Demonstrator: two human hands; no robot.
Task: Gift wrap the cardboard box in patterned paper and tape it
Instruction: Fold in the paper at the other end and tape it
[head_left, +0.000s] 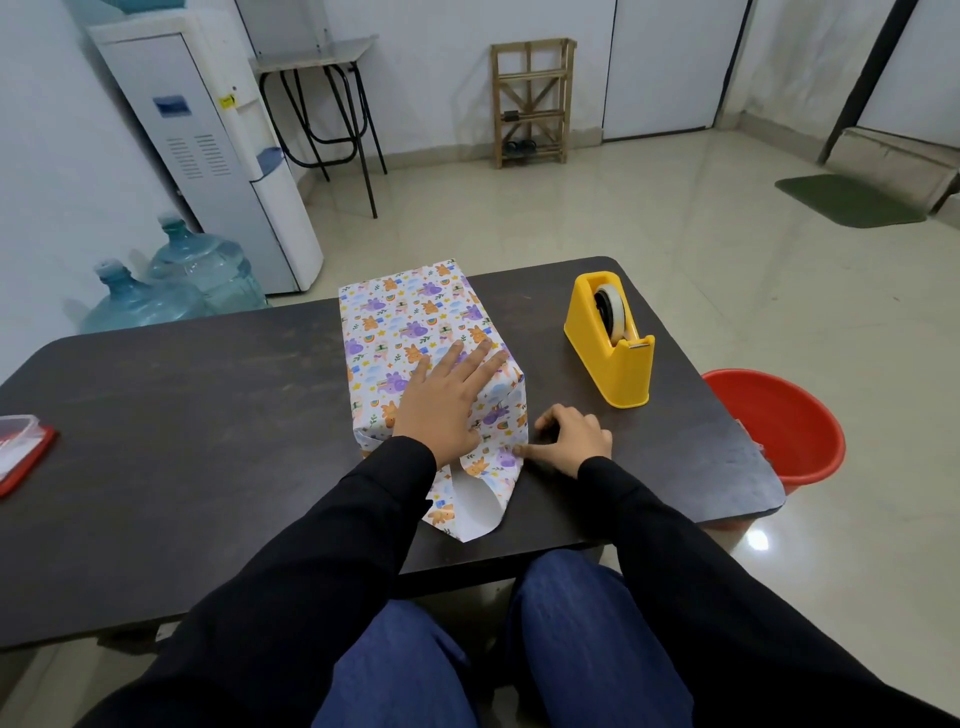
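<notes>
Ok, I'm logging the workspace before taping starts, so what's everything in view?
wrapped box: one, white patterned paper, table centre, near flap open
tape dispenser: one, yellow, table, right of box
table: one, dark brown
lidded container: one, red-rimmed, table's left edge
bucket: one, red, floor, right of table
water bottles: two, blue, floor, far left
water dispenser: one, white, behind bottles
side table: one, black legs, by wall
wooden rack: one, brown, far wall
mat: one, green, floor, far right
left hand: flat on box top
right hand: fingers curled, thumb at paper's near-right fold
</notes>
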